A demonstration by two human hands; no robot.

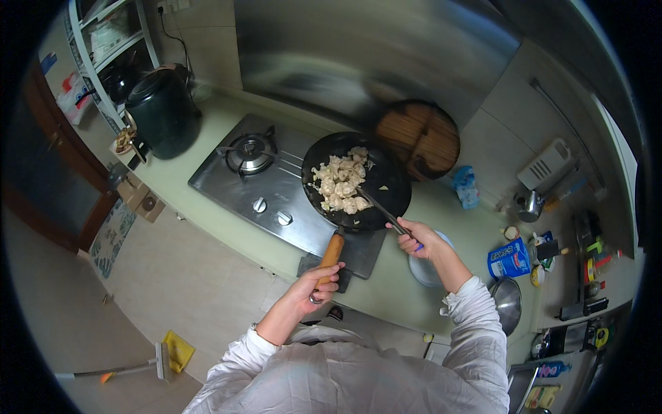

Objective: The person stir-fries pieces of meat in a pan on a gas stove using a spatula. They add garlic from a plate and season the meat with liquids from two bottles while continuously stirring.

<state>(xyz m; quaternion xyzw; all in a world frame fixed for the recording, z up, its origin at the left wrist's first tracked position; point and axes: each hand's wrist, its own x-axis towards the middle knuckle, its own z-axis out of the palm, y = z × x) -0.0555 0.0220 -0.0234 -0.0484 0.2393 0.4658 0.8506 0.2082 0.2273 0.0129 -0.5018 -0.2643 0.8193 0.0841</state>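
A black wok (395,199) sits over the right part of a steel gas stove (235,199). Pale chunks of food (341,181), perhaps chicken or cauliflower, lie heaped towards its left side. My left hand (318,284) grips the wok's wooden handle (332,252) near its end. In my right hand (414,238) is a long dark utensil (380,207), whose tip touches the food; its exact kind is hard to tell. Behind the wok, a round wooden lid (419,139) leans against the steel backsplash. The left burner (249,153) holds nothing.
Left of the stove stands a dark green lidded appliance (165,116). Partly behind my right forearm is a pale round dish (426,269). Further right are a blue food pouch (509,259) and a metal bowl (507,305); a blue-and-white packet (466,187) lies near the wall.
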